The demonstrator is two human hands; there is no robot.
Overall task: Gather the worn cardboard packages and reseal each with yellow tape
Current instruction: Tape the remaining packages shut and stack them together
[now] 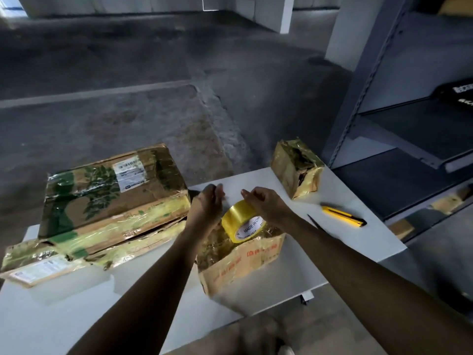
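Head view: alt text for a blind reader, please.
The right hand grips a roll of yellow tape over a worn cardboard package, the left hand raised beside it. Stacked packages lie left, a small package and yellow knife right, on a white table.

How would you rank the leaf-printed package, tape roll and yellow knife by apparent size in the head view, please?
1. Leaf-printed package
2. Tape roll
3. Yellow knife: about as long as the roll, but much slimmer.
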